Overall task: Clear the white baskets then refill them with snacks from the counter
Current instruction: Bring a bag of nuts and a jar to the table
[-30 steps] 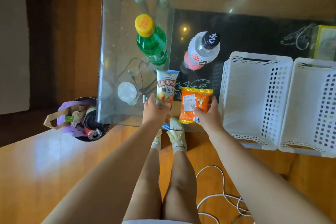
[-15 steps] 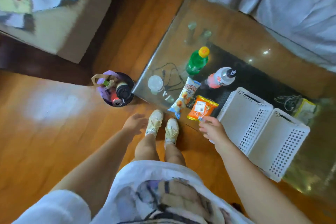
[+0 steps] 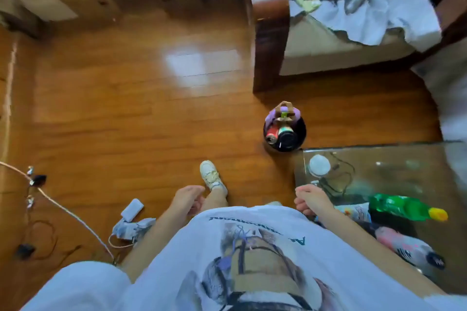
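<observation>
The white baskets are out of view. The glass table (image 3: 379,151) fills the lower right. On it stand a green bottle with a yellow cap (image 3: 404,207) and a pink-and-white bottle with a black cap (image 3: 409,247). A corner of a snack packet (image 3: 356,211) shows beside my right arm. My right hand (image 3: 312,201) hangs at the table's near corner, fingers loosely curled, holding nothing. My left hand (image 3: 188,199) hangs by my leg, also empty with curled fingers.
A black bin (image 3: 284,134) full of cans and a paper bag stands on the wood floor left of the table. A dark wooden sofa (image 3: 270,40) with grey blankets is behind it. Cables, a white adapter (image 3: 132,209) and crumpled paper lie at lower left.
Both hands have let go of the snack packets on the table and dropped to my sides. The view has swung left, away from the baskets, toward the open floor and sofa.
</observation>
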The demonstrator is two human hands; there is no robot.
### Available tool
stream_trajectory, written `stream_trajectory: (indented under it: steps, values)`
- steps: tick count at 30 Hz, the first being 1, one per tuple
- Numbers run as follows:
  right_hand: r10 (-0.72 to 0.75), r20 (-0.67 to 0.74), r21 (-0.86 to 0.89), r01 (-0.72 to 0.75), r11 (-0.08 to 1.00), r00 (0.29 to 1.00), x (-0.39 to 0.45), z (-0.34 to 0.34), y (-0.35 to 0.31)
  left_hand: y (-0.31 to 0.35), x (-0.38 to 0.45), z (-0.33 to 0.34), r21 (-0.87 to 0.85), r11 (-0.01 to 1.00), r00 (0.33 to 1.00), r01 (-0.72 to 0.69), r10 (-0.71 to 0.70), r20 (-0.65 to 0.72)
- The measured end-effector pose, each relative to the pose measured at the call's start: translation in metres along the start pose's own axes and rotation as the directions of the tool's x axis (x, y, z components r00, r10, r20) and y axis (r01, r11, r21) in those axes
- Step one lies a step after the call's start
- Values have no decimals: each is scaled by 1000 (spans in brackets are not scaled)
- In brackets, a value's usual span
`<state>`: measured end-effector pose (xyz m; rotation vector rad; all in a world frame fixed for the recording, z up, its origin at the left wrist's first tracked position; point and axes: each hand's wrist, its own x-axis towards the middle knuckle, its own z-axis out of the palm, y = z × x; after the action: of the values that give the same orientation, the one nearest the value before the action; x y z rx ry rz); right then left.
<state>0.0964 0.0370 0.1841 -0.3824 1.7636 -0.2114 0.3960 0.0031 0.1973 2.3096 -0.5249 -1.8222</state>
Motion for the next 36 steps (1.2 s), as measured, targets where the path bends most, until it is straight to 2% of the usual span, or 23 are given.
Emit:
stream_trajectory:
  steps: [5, 9, 13, 17, 20, 23, 26, 28, 32, 36]
  values:
    - [-135, 62, -299, 148, 943, 989, 6, 76, -98, -68, 20, -94, -293, 937, 959, 191, -242, -149]
    - [-137, 113, -289, 164, 943, 984, 7, 146, -165, -111, 35, -153, -478, 847, 938, 232, -324, -119]
    - [-142, 147, -294, 181, 939, 979, 5, 208, -211, -114, 62, -207, -539, 812, 934, 222, -335, -120]
    - [-138, 171, -286, 183, 941, 975, 10, 255, -241, -74, 85, -254, -614, 757, 922, 223, -368, -118]
    - [-99, 146, -287, 138, 948, 984, 18, 274, -259, -26, 99, -276, -598, 779, 937, 190, -326, -127]
    - [-27, 62, -291, 44, 956, 998, 30, 287, -280, 25, 108, -294, -556, 823, 962, 118, -234, -142]
    - [26, -73, -314, -48, 948, 997, 49, 300, -308, 64, 120, -313, -552, 833, 981, 44, -140, -134]
    - [106, -110, -301, -135, 944, 988, 66, 308, -333, 83, 129, -324, -562, 827, 984, 20, -114, -133]
    - [287, -52, -266, -290, 919, 957, 104, 339, -405, 114, 160, -356, -636, 771, 972, 40, -177, -153]
    - [216, -23, -396, -208, 895, 976, 121, 387, -490, 136, 180, -390, -752, 653, 939, 92, -308, -152]
